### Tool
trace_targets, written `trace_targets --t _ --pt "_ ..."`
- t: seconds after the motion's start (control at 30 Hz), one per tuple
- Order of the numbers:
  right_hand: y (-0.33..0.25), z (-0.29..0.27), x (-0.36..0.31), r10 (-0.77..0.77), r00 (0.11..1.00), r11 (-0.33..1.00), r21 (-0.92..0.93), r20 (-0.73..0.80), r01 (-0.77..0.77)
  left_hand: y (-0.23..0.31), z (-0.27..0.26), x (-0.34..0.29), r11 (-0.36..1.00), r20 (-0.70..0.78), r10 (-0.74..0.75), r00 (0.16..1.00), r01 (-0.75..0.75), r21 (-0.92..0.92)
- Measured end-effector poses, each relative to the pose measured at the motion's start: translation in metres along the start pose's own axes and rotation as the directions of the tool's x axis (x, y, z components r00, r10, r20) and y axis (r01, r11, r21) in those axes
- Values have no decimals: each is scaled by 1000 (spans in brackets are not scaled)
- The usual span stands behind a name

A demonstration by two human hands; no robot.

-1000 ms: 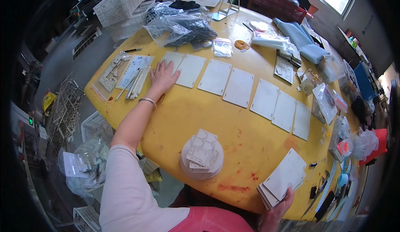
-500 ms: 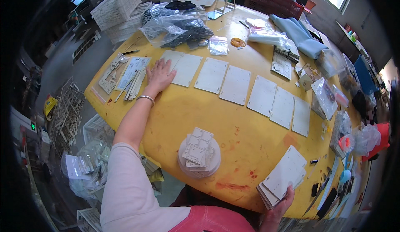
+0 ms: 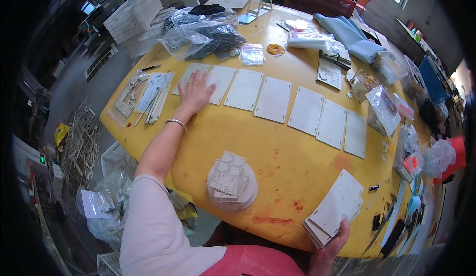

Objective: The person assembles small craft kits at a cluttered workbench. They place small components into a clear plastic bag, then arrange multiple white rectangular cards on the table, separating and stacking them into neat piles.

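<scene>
My left hand (image 3: pixel 197 93) reaches across the yellow table with its fingers spread. It rests on the leftmost panel (image 3: pixel 192 73) of a row of flat white rectangular panels, covering part of it. Further right the row continues with a panel (image 3: pixel 244 89), another panel (image 3: pixel 272 99) and several more, lying flat with gaps between some of them. At the near right edge, my right hand (image 3: pixel 334 240) grips a fanned stack of similar white panels (image 3: pixel 337 204), thumb on top. Between my arms stands a round white stand (image 3: pixel 250 196) with small cut-out white sheets (image 3: pixel 230 174) piled on it.
Thin white strips (image 3: pixel 156 105) and a printed sheet (image 3: pixel 150 88) lie left of the row. A clear bag of dark material (image 3: pixel 208 35) sits behind it. Rubber bands (image 3: pixel 275 49), plastic bags (image 3: pixel 310 40) and a blue cloth (image 3: pixel 354 38) are further back. Tools (image 3: pixel 391 211) lie at right.
My left hand has shifted slightly right and now lies over the leftmost panel, its fingers still spread. My right hand keeps its hold on the stack. The whole view has moved a little.
</scene>
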State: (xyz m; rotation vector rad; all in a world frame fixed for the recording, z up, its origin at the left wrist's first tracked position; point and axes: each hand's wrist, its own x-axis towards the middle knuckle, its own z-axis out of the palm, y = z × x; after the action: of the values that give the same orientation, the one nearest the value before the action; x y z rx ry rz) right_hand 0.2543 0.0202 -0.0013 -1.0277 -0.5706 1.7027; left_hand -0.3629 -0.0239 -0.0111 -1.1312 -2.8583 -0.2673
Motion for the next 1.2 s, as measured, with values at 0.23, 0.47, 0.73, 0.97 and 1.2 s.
trace_targets --t 0.23,0.47,0.73,0.97,1.2 --pt "-1 2 -1 -33 999 998 -45 10 34 -24 -2 4 996 56 -85 995 86 -20" --pt "-3 7 -3 -44 998 999 -26 52 45 17 -18 -15 983 24 179 984 -177 -56" --pt "-5 12 -9 -107 983 993 -33 152 113 153 -98 -26 834 207 552 807 -537 -128" --pt "-12 14 -12 -74 983 997 16 167 73 345 -67 -82 512 374 818 437 -849 -127" --pt "-18 1 -8 22 972 996 81 234 -42 423 7 -118 590 299 796 527 -786 -184"
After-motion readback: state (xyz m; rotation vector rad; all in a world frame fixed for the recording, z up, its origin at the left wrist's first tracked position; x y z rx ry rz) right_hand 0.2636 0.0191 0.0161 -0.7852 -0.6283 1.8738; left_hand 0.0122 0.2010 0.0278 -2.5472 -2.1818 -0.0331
